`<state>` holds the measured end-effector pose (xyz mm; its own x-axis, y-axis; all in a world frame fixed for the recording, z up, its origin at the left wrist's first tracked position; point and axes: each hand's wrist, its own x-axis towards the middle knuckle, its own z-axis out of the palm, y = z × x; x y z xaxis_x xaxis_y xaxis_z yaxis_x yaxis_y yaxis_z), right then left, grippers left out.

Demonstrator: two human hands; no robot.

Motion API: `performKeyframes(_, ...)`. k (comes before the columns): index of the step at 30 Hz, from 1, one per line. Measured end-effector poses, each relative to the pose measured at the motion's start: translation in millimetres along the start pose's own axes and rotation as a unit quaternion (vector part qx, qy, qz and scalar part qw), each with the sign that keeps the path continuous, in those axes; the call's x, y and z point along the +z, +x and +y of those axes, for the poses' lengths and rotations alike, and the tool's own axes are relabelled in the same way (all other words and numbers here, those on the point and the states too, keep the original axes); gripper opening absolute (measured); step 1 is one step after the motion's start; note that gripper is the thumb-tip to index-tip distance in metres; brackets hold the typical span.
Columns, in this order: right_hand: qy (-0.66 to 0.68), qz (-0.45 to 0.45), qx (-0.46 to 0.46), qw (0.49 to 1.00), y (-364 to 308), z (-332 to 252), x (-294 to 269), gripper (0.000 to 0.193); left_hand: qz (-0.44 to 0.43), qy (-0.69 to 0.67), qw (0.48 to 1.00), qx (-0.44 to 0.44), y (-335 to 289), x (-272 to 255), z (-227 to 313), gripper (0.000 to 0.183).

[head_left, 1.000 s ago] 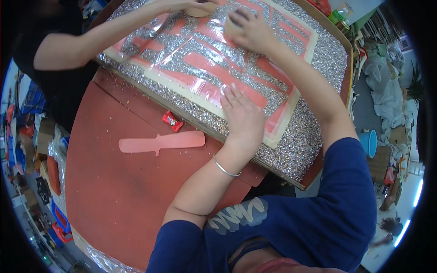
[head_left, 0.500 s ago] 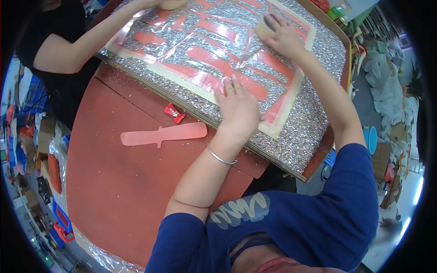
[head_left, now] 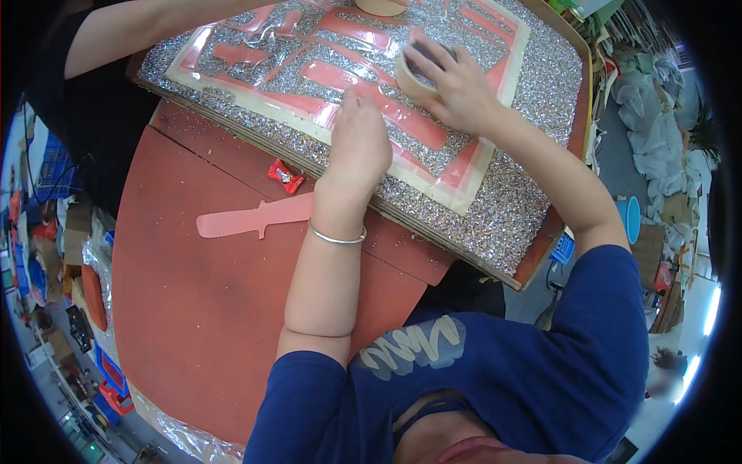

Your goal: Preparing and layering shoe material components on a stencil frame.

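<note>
A silver glitter-covered board [head_left: 518,193] fills the upper middle. On it lies a clear plastic sheet [head_left: 464,116] with salmon-pink shapes and a cream border strip [head_left: 456,203]. My right hand [head_left: 460,89] curls round a beige ring-shaped roll [head_left: 413,77], seemingly tape, over the sheet. My left hand [head_left: 359,143] is above the sheet's near border, fingers drawn together; what they hold, if anything, is hidden. A pink cutout piece [head_left: 239,222] lies on the red-brown table, partly behind my left forearm. Beside it is a small red wrapped packet [head_left: 286,176].
Another person's arm [head_left: 154,23] reaches over the board from the upper left, near a second beige roll [head_left: 381,6]. The board's raised wooden rim [head_left: 576,139] runs along the right. A red-brown table [head_left: 193,332] extends below; a blue bucket [head_left: 628,220] stands at right.
My left hand has gone from lying flat on the sheet to fingers drawn together, farther left. My right hand has moved left and nearer with the beige roll. The other person's roll has shifted right.
</note>
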<state>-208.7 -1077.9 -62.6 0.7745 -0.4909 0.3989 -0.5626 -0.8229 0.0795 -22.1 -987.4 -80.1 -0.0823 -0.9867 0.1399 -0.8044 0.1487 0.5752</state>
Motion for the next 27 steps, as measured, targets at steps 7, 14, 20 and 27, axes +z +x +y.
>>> performKeyframes(7,0.150,-0.065,-0.008,0.987,7.2,-58.8,-5.2,0.071,0.023,-0.147,0.985,-0.089,11.0,-9.7,-16.1,0.043)
performKeyframes(14,-0.122,0.022,0.118,0.985,-0.4,73.3,30.7,0.054,0.035,0.004,0.999,-0.020,2.0,3.2,-0.9,0.035)
performKeyframes(20,-0.294,-0.097,0.345,0.886,-69.7,151.4,-15.5,0.052,-0.082,0.051,0.995,-0.031,-3.8,14.8,25.6,0.073)
performKeyframes(27,-0.227,-0.130,0.406,0.876,-67.2,137.8,-3.2,0.034,-0.085,0.097,0.991,-0.036,-10.0,36.2,26.5,0.091)
